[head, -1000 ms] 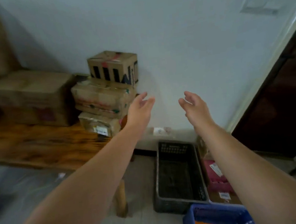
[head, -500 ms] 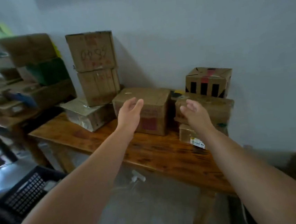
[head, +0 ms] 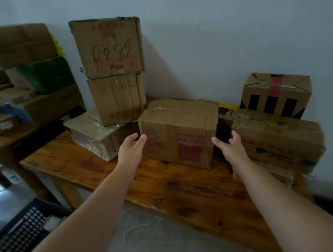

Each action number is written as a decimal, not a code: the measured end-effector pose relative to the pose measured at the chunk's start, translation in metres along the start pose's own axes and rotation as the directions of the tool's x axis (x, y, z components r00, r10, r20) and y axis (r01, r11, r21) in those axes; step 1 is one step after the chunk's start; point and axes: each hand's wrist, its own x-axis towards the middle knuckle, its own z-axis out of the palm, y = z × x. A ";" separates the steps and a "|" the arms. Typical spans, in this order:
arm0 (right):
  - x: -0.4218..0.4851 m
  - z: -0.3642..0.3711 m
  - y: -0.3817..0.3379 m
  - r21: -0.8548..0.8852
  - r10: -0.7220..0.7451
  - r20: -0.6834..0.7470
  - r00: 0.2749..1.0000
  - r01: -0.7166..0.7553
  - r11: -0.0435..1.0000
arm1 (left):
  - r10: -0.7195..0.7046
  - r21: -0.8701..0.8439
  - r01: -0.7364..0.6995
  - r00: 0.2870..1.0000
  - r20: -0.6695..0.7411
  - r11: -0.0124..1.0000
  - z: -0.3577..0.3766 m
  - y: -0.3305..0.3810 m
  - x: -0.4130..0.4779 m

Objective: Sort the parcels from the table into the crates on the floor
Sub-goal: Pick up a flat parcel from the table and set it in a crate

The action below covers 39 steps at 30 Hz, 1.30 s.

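A black slotted plastic crate (head: pixel 19 235) sits on the floor at my lower left. My arms are stretched out over the front edge of the brown wooden table (head: pixel 188 194). My left hand (head: pixel 131 149) and right hand (head: pixel 229 146) are spread, palms inward, holding nothing, one at each end of the taped brown cardboard parcel with red print (head: pixel 178 132). It lies mid-table, long axis along the wall, printed side facing me. I cannot tell whether my fingers touch it.

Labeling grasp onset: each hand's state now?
Left hand: open, empty, by the left end of the middle box.
Right hand: open, empty, by its right end.
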 end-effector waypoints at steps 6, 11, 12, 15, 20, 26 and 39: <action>0.059 0.043 0.022 0.054 0.062 -0.021 0.998 -0.060 0.997 | -0.102 0.074 0.098 0.994 0.047 0.992 0.017 -0.009 0.088; 0.087 0.052 0.038 -0.076 0.199 -0.037 0.979 -0.202 0.977 | -0.235 0.125 0.218 0.963 0.135 0.968 0.034 -0.027 0.147; 0.092 0.054 0.041 -0.100 0.230 -0.041 0.972 -0.233 0.967 | -0.267 0.134 0.247 0.951 0.154 0.960 0.035 -0.033 0.157; 0.103 0.062 0.045 -0.122 0.263 -0.036 0.964 -0.265 0.956 | -0.319 0.148 0.292 0.922 0.220 0.945 0.037 -0.046 0.183; 0.103 0.077 0.048 -0.077 0.268 -0.138 0.953 -0.280 0.957 | -0.276 0.220 0.215 0.911 0.306 0.952 0.031 -0.053 0.214; 0.079 0.091 0.040 0.033 0.274 -0.236 0.932 -0.274 0.961 | -0.231 0.228 0.141 0.870 0.437 0.963 0.007 -0.050 0.234; 0.004 0.097 -0.010 0.103 0.161 -0.365 0.917 -0.132 0.986 | 0.056 -0.005 -0.067 0.789 0.612 0.998 -0.027 -0.009 0.249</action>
